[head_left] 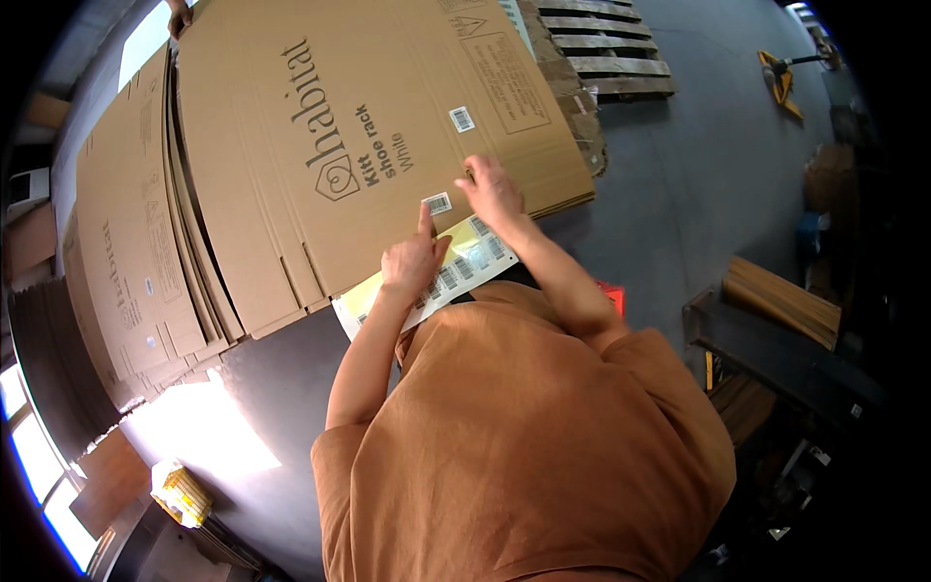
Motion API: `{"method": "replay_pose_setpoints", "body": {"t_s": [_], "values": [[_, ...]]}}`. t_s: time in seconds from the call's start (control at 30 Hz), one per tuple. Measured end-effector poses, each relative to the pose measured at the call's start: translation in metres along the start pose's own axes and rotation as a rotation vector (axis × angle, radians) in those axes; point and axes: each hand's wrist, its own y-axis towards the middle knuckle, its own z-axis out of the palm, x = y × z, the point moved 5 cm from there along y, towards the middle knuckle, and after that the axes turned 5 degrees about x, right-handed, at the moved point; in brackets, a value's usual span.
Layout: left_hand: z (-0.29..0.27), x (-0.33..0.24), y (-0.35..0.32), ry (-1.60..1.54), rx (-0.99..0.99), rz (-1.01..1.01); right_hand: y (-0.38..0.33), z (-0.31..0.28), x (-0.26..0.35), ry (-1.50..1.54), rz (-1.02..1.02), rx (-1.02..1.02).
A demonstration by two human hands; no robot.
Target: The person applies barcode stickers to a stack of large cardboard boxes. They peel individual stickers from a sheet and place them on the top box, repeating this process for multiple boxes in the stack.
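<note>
A large flat brown cardboard carton (262, 126) with dark printing lies on top of a stack in front of me. Two small white barcode labels are on its face, a farther label (462, 119) and a nearer label (437, 203). My left hand (411, 262) has its index finger stretched out to the nearer label's edge, its thumb apart. To the right of that label, my right hand (495, 194) is over the carton, fingers loosely bent with a gap to the thumb; I see nothing held. Beneath my wrists, a sheet of barcode stickers (485, 254) with yellowish bare backing lies along the near edge.
Another person's hand (179, 19) touches the stack's far left corner. A second stack of flat cartons (136, 223) stands on the left. Beyond are a wooden pallet (611, 48) and a yellow pallet jack (779, 82). A dark metal beam (756, 339) is at the right.
</note>
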Motion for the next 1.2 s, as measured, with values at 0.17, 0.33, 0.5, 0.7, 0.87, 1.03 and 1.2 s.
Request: {"method": "replay_pose_setpoints", "body": {"t_s": [0.17, 0.33, 0.5, 0.7, 0.87, 1.03, 1.2], "values": [[-0.028, 0.005, -0.008, -0.128, -0.244, 0.199, -0.007, -0.030, -0.023, 0.680, 0.098, 0.612], [-0.044, -0.022, -0.001, -0.211, -0.215, 0.142, -0.016, -0.051, -0.024, 0.773, 0.065, 0.728], [-0.063, -0.054, 0.000, -0.322, -0.322, 0.365, -0.015, -0.066, -0.002, 0.637, 0.055, 0.600], [-0.062, -0.070, 0.010, -0.499, -0.165, 0.230, -0.011, -0.089, -0.005, 0.464, 0.041, 0.578], [-0.068, -0.078, 0.017, -0.455, -0.192, 0.260, -0.004, -0.094, -0.006, 0.487, -0.080, 0.454], [-0.074, -0.083, 0.023, -0.443, -0.250, 0.302, 0.012, -0.112, 0.013, 0.375, -0.453, 0.291], [-0.080, -0.082, 0.029, -0.489, -0.275, 0.246, 0.018, -0.116, 0.021, 0.182, -0.627, 0.167]]}}
